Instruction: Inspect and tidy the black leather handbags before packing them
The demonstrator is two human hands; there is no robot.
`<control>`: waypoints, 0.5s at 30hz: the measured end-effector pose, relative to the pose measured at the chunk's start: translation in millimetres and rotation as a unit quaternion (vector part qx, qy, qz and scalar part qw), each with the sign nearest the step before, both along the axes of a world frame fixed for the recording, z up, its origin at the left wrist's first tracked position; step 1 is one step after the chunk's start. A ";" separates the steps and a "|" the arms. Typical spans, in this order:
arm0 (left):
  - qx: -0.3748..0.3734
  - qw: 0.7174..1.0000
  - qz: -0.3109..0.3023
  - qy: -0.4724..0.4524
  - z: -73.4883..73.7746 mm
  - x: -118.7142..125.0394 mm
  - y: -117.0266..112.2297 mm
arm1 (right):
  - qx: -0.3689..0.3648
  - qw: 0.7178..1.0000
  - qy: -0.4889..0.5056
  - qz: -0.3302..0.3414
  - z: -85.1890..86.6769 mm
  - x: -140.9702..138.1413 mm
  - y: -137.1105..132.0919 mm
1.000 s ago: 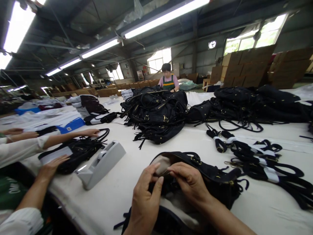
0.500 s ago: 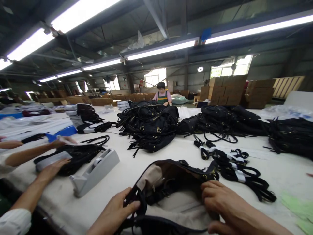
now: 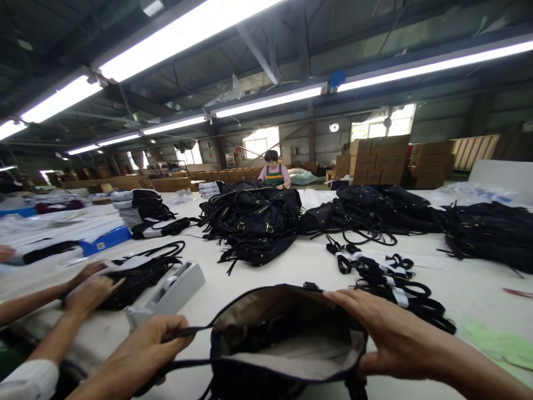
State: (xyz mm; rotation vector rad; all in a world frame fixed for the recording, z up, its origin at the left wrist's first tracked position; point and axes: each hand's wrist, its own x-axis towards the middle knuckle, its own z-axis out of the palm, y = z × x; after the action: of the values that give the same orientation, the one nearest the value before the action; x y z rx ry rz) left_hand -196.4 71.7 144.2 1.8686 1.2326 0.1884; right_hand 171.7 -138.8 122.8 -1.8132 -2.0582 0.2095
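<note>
A black handbag (image 3: 287,333) with a beige lining lies open on the white table (image 3: 291,264) right in front of me. My left hand (image 3: 144,350) is closed on the bag's black strap at its left side. My right hand (image 3: 385,333) grips the bag's right rim, fingers over the edge, and holds the mouth wide. The inside shows pale lining and dark folds.
A grey tape dispenser (image 3: 169,294) stands left of the bag. A co-worker's hands (image 3: 89,291) rest on another black bag (image 3: 137,272) at the left. Piles of black bags (image 3: 252,222) and wrapped straps (image 3: 387,275) lie behind. A person (image 3: 273,172) works at the far side.
My hands have moved apart and pulled the bag's mouth wide open. The left hand now holds the strap. The view has tilted upward.
</note>
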 end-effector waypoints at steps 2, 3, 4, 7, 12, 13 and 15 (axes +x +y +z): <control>-0.058 0.997 -0.045 -0.040 -1.7 -2.4 4.2 | -0.025 0.999 0.015 0.013 10.5 -1.6 7.8; -0.079 0.992 -0.066 -0.070 -1.3 -3.1 7.8 | -0.032 0.999 0.010 0.018 15.5 -2.3 12.8; -0.091 0.988 -0.078 -0.102 0.2 -3.0 12.0 | -0.038 0.999 -0.006 0.016 19.6 -2.8 18.8; -0.071 0.979 -0.029 -0.188 13.2 3.9 24.9 | -0.026 0.995 -0.090 -0.018 26.7 -2.3 41.7; 0.010 0.966 0.064 -0.251 54.7 20.8 40.3 | 0.083 0.960 -0.262 -0.055 46.2 4.3 77.6; 0.027 0.962 0.076 -0.262 61.0 20.5 43.6 | 0.115 0.951 -0.280 -0.068 52.8 6.4 81.5; 0.069 0.955 0.093 -0.272 65.3 15.6 50.9 | 0.188 0.934 -0.290 -0.095 63.3 11.4 86.0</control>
State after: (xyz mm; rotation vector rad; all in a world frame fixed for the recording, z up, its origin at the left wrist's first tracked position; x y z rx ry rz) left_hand -180.7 122.6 209.5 1.6511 1.0198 0.8511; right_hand 183.1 -52.8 186.1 -1.9510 -2.0544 -0.8122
